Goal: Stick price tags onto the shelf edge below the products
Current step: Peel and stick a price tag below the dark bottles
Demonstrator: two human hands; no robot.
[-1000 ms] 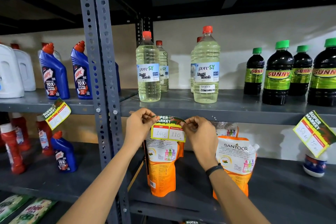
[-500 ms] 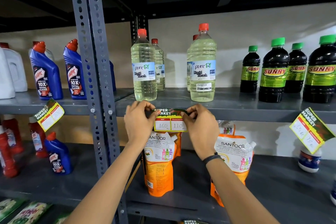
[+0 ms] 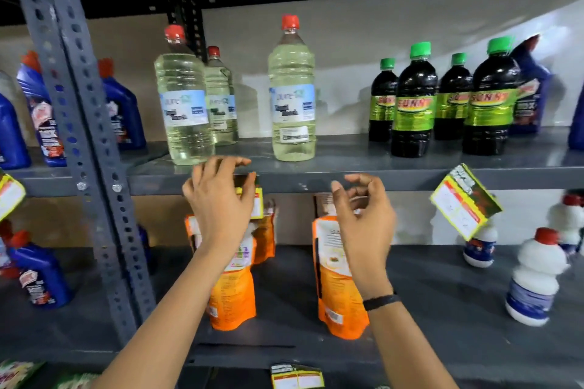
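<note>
Head view, motion-blurred.

Left hand [image 3: 221,208] is up at the front edge of the middle shelf [image 3: 379,178], fingers spread and curled, covering most of the price tag [image 3: 257,204]. The tag sits at the shelf edge just below the near-left clear bleach bottle [image 3: 183,110]; only its right yellow-and-white strip shows past the fingers. Grip: loose, half open. Can't tell if the fingers press the tag or only hover in front of it.

Right hand [image 3: 363,215] is to the right of the tag, apart from it, in front of the same shelf edge. Grip: fingers curled, thumb and forefinger close but nothing between them. Black band [image 3: 380,301] on that wrist.

On the middle shelf: three clear bleach bottles with red caps, the right one [image 3: 292,98] nearest the front edge. Further right, four dark bottles with green caps and green labels [image 3: 414,104]. Blue cleaner bottles [image 3: 121,110] far left, behind the grey perforated upright [image 3: 79,123].

Another price tag [image 3: 464,202] hangs tilted off the shelf edge at right, below the dark bottles. A third tag [image 3: 9,196] is partly cut off at the left frame edge.

Lower shelf: two orange refill pouches [image 3: 338,294] standing behind the forearms, white bottles with red caps [image 3: 534,281] at right, a blue bottle [image 3: 41,278] at left.

One more tag [image 3: 297,376] at the bottom of frame, on the edge of the lower shelf.
</note>
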